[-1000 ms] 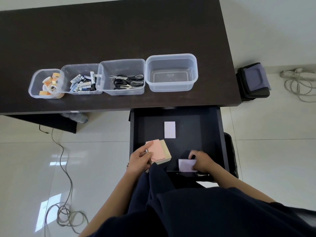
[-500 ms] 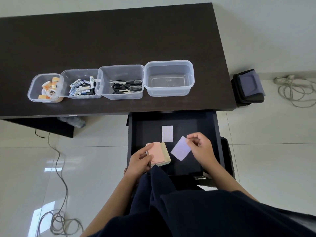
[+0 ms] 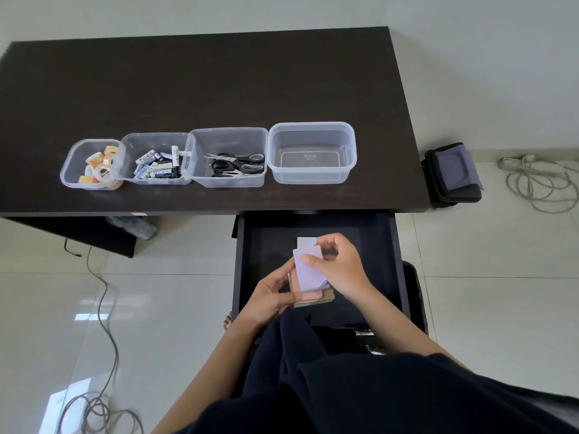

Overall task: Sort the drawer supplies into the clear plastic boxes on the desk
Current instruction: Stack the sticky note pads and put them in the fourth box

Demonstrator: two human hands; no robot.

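Over the open drawer (image 3: 260, 245), the left hand (image 3: 269, 296) grips a stack of note pads (image 3: 308, 296) from the side, seemingly to gather them for one trip. The right hand (image 3: 338, 270) pinches a lilac pad (image 3: 308, 270) and lays it on that stack; a white pad (image 3: 305, 242) lies just beyond. On the desk (image 3: 219, 89), the right-most box (image 3: 313, 180) holds nothing, likely meant for the pads. Leftward, boxes hold scissors (image 3: 238, 164), batteries (image 3: 159, 166) and tape rolls (image 3: 100, 167).
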